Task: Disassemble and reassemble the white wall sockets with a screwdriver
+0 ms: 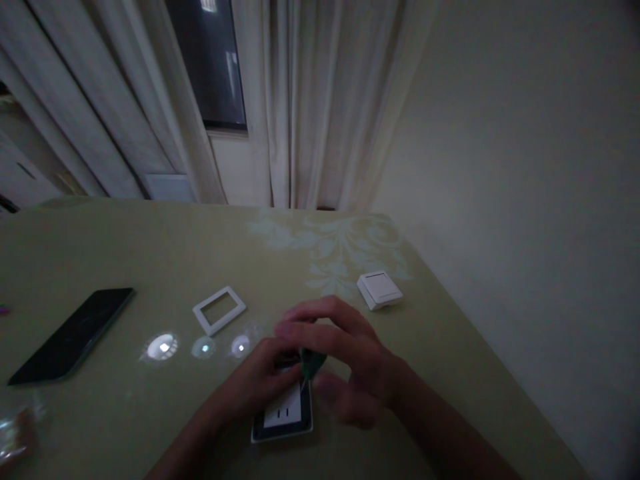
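Wall socket point(283, 415) sits at the near edge of the green table point(125, 253), face up, its white insert with two slots showing inside a dark surround. Both hands are right on top of it. Left hand point(260, 381) comes in from the lower left, fingers curled down over the far end of the socket and touching it; whether they actually clamp its edges, I cannot tell, the light is too dim. Right hand point(350, 363) hovers just above and to the right, blurred, its upper fingers stretched out to the left and loosely spread, the lower ones folded around a green-handled tool point(313, 363). That green handle sits between the two hands, and a thin shaft point(301, 387) drops from it toward the socket's face; the tip itself is hidden.

Further back on the table, a white frame point(219, 309) lies flat, well apart from the hands. Off to the right, near the table's far corner, a white switch module point(379, 289) rests on the pale leaf pattern. A dark smartphone point(75, 333) lies face up on the left side. Three bright lamp reflections point(163, 347) glint on the tabletop between phone and hands. Pale curtains point(310, 100) hang behind, flanking a dark window point(213, 60).
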Motion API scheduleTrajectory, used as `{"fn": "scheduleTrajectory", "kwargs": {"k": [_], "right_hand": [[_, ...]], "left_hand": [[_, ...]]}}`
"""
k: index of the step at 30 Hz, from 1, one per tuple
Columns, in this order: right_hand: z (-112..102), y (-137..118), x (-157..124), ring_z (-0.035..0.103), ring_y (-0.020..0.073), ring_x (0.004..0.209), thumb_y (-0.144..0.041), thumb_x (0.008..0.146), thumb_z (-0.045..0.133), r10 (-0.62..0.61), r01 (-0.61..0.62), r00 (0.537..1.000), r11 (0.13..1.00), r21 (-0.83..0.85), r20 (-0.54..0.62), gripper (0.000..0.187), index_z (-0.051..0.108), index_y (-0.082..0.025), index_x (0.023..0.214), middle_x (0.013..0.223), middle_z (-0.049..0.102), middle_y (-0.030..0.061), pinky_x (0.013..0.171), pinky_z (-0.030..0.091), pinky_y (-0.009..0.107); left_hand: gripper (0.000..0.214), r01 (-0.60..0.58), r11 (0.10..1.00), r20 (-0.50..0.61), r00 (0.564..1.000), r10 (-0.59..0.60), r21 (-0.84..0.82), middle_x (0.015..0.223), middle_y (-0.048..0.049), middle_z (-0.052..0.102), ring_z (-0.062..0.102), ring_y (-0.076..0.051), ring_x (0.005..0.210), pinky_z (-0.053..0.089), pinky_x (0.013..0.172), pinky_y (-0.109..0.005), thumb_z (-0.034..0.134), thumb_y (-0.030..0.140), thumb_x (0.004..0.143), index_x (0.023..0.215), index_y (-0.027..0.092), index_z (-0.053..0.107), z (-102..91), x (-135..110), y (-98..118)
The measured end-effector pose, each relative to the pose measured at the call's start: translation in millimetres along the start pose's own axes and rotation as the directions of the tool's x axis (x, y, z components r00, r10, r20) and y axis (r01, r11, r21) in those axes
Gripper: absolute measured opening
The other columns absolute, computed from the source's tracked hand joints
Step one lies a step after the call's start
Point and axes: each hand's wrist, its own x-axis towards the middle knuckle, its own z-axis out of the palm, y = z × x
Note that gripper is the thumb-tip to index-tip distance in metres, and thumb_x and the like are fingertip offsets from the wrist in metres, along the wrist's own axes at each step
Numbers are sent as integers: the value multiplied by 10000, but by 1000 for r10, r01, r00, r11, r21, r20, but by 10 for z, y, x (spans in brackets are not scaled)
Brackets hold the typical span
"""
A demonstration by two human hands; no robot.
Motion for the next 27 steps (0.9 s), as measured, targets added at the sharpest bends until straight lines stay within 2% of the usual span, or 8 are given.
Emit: {"fn": "scheduleTrajectory", "kwargs": {"k": [2, 6, 11, 15, 19, 22, 24, 27], "right_hand": [[29, 1, -7, 721, 216, 1158, -307, 1141, 426, -3, 1, 999, 999, 43, 47, 434, 594, -170, 1517, 1296, 727, 130, 948, 628, 354], [122, 5, -66, 687, 179, 860, -408, 1047, 710, -31, 8, 988, 989, -151, -148, 311, 740, -245, 1311, 996, 694, 46, 786, 605, 311], [190, -24, -94, 745, 223, 1069, -294, 1121, 420, -18, 22, 995, 999, 34, -93, 450, 598, -207, 1525, 1225, 722, 115, 850, 640, 343], [185, -18, -93, 665, 194, 851, -413, 1037, 699, -57, 19, 976, 983, -181, -210, 345, 734, -254, 1341, 1001, 640, 51, 740, 597, 327], [199, -1, -84, 717, 242, 1088, -323, 1111, 438, -51, 51, 994, 999, -8, -101, 457, 600, -157, 1505, 1247, 702, 129, 877, 634, 383], [244, -11, -128, 703, 202, 968, -219, 1016, 640, -53, 30, 977, 993, -111, -208, 403, 652, -217, 1418, 1150, 696, 72, 823, 616, 342], [276, -22, -159, 675, 201, 905, -304, 981, 724, -71, 20, 958, 983, -182, -278, 386, 688, -237, 1360, 1097, 665, 60, 788, 606, 346], [294, -25, -153, 723, 241, 999, -366, 1057, 520, -34, 28, 983, 999, -35, -183, 468, 625, -179, 1473, 1189, 723, 116, 838, 621, 388]], "left_hand": [[254, -10, 1000, -14, 1000, 10, 15, 999, -50, 821, 748, -255, 966, 595, 827, -299, 646, 405, 961, 1026, 201, 783, 5, 3, -22], [219, -17, 1000, -16, 1000, 17, 25, 973, -57, 818, 738, -269, 954, 588, 815, -298, 667, 387, 915, 960, 202, 775, 2, -2, -37], [204, -2, 999, -16, 1000, 2, 36, 955, -57, 811, 733, -258, 920, 584, 784, -294, 641, 365, 930, 934, 203, 766, -1, -13, -44], [176, -20, 998, -35, 999, 22, 54, 963, -61, 811, 721, -251, 900, 567, 763, -282, 661, 369, 920, 911, 218, 753, 3, -2, -93], [181, -29, 999, -25, 999, 30, 13, 983, -51, 811, 729, -253, 908, 576, 775, -294, 646, 361, 928, 955, 216, 751, 12, 8, -112], [165, -37, 999, -28, 999, 37, 10, 926, -40, 803, 716, -249, 892, 576, 799, -305, 673, 371, 898, 893, 217, 733, 11, 10, -101], [175, -27, 1000, -22, 999, 27, 13, 873, -31, 785, 704, -233, 841, 569, 752, -291, 668, 378, 904, 860, 217, 723, 8, 9, -78], [215, -23, 1000, -16, 1000, 23, 12, 965, -46, 790, 712, -247, 915, 587, 777, -297, 635, 394, 945, 962, 213, 750, 3, 0, -34]]}}
